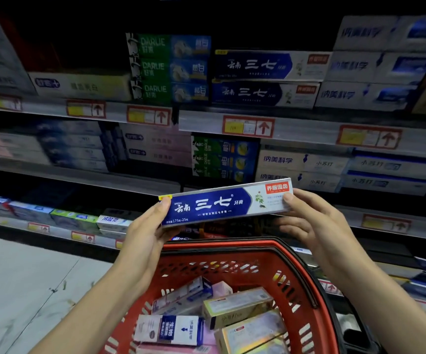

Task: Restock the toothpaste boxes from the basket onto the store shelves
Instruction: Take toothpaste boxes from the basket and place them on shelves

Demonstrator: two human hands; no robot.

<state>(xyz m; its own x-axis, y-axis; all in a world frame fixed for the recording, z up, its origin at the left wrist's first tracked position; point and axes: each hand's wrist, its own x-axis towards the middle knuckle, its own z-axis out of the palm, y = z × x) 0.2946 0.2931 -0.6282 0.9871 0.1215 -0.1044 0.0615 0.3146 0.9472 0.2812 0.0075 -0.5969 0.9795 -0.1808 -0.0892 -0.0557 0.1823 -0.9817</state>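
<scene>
A long blue and white toothpaste box [222, 204] is held level in front of me, above the red basket [306, 274]. My left hand [146, 235] grips its left end, thumb on the front face. My right hand [309, 223] holds its right end, thumb on the front and fingers underneath. Two matching blue and white boxes [265, 80] lie stacked on the top shelf, up and to the right. The basket holds several more toothpaste boxes [206, 315] in white, blue, pink and gold.
Three shelf levels carry toothpaste stacks: green Darlie boxes [168, 70], white boxes [375, 67] at the right, more below. Price tags with arrows [249, 127] line the shelf edges. Grey floor [22, 284] lies at the lower left.
</scene>
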